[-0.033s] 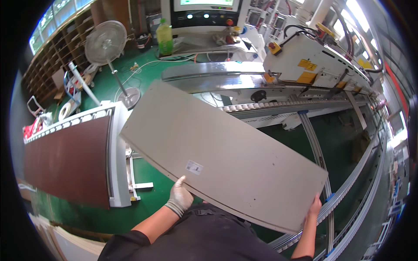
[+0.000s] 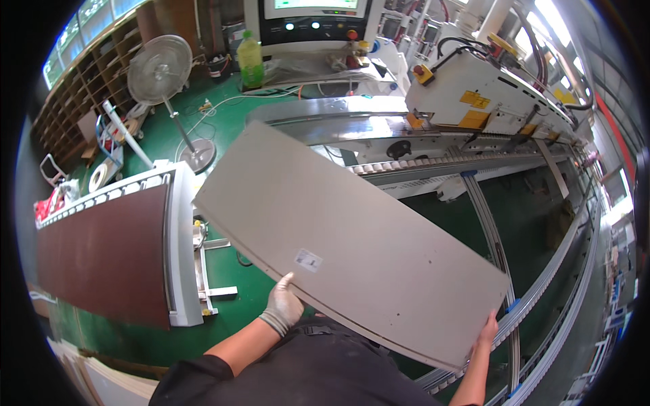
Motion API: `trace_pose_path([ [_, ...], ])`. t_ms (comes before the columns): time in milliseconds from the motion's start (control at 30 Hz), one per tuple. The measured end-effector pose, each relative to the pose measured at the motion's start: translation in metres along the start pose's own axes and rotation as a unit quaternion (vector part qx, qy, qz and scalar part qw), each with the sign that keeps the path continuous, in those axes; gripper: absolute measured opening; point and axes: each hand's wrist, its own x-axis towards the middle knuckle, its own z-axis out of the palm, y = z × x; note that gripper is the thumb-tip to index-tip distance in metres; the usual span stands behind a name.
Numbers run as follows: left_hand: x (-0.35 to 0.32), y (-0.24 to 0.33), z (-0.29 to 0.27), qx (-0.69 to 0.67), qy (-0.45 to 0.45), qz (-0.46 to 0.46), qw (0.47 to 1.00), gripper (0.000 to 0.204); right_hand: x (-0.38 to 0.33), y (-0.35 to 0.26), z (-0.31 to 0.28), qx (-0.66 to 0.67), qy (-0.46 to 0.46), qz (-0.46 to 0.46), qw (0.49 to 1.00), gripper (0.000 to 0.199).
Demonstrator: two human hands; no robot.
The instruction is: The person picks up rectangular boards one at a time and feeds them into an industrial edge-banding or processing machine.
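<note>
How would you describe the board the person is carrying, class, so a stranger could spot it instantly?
Start at the long white machine with its roller conveyor. In front of it, both hands, left hand gloved and right hand bare, hold a large grey panel. Unlike the dark brown board to the left, it is pale and carries one small white sticker.

Green workshop floor (image 2: 169, 135), wall shelving (image 2: 81, 101)

A person holds a large grey rectangular panel (image 2: 345, 237) flat in front of them, the gloved left hand (image 2: 283, 306) gripping its near long edge beside a small white label (image 2: 309, 260), and the bare right hand (image 2: 488, 330) clasping its near right corner. To the left stands a cart with a dark brown board (image 2: 101, 260) on a green floor (image 2: 237, 284). Beyond the panel runs a roller conveyor (image 2: 433, 166) below a white machine (image 2: 487, 101), with a pedestal fan (image 2: 161, 71) and a green bottle (image 2: 250, 61) farther back.
</note>
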Motion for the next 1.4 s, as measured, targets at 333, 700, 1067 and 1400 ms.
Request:
trace_pose_path([
  [333, 0.124, 0.016, 0.068, 0.206, -0.015, -0.18, 0.962, 0.045, -0.215, 0.089, -0.026, 0.115, 0.241, 0.149, 0.952, 0.062],
  [700, 0.23, 0.1, 0.02, 0.605, -0.176, -0.081, 0.772, 0.039, -0.265, 0.147, 0.063, 0.163, 0.29, 0.156, 0.93, 0.066],
  [1067, 0.341, 0.239, 0.101, 0.702, -0.085, 0.34, 0.62, 0.043, -0.181, 0.11, 0.086, 0.1, 0.308, 0.221, 0.92, 0.071],
  [1400, 0.378, 0.19, 0.128, 0.669, 0.051, 0.278, 0.688, 0.056, -0.163, 0.121, 0.063, 0.106, 0.353, 0.199, 0.908, 0.076],
])
